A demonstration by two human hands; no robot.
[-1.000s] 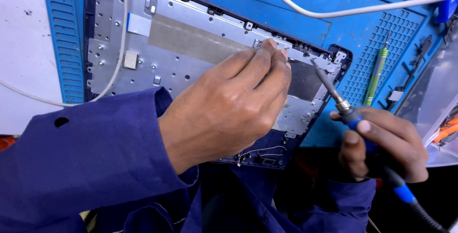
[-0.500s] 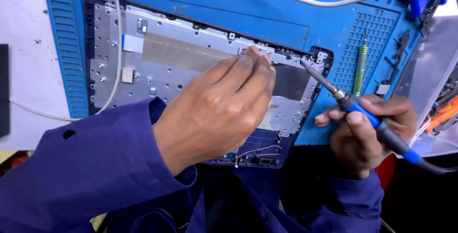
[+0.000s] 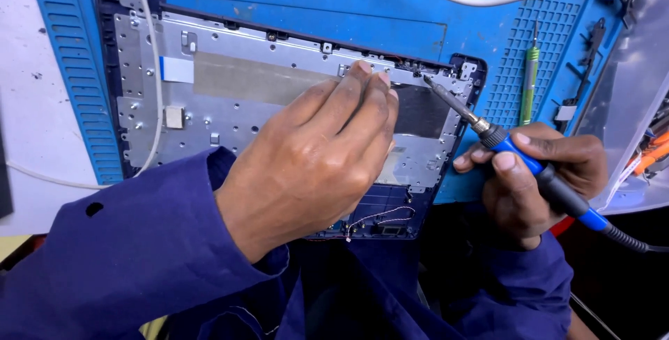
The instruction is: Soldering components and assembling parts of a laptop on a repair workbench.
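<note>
1. Holding steady vs prior frames: view slid a bit, but the soldering iron [image 3: 519,155] tip sits at the same top-right corner of the laptop panel [image 3: 279,103]; reads as work at that spot ongoing, not finished.
2. Near, lower centre: left hand [image 3: 313,166] curled, fingertips pressed on the panel's upper edge, grasping nothing visible.
3. Right of centre: right hand [image 3: 540,173] clenched round the iron's blue grip.
4. Mid frame: panel lies flat on the blue mat [image 3: 488,12].
5. Far right: green screwdriver [image 3: 529,82] on mat.
6. Count: 2 hands, 1 iron, 1 panel, 1 mat, 1 green driver, 2 white cables [image 3: 150,68].
</note>
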